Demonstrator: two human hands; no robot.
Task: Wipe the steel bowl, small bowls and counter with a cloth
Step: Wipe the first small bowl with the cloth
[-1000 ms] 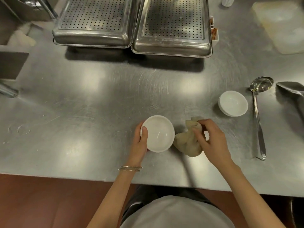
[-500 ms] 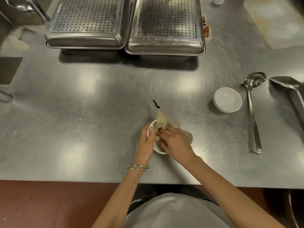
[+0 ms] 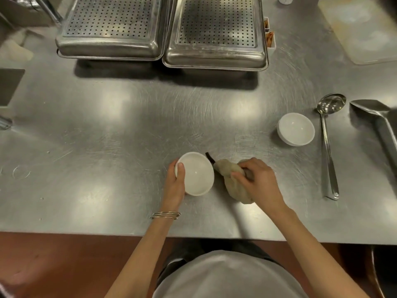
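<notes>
Stainless steel counter [image 3: 107, 136]: the left hand [image 3: 176, 186] grips the small white bowl [image 3: 196, 174] at its left rim (thumb over the edge). The right hand [image 3: 260, 181] clutches the bunched beige cloth [image 3: 232, 181], now withdrawn from the bowl and just right of it. The cloth's long axis runs far-left to near-right, its dark tip pointing far-left.

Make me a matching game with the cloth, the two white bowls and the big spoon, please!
Things:
1. cloth
2. near bowl
3. far bowl
4. ladle

States:
A. steel, lying flat, handle toward the person
B. gripped by the left hand
C. white, with no hand on it
D. bunched up in the right hand

Pairs: 1-D, 2-B, 3-C, 4-A
</notes>
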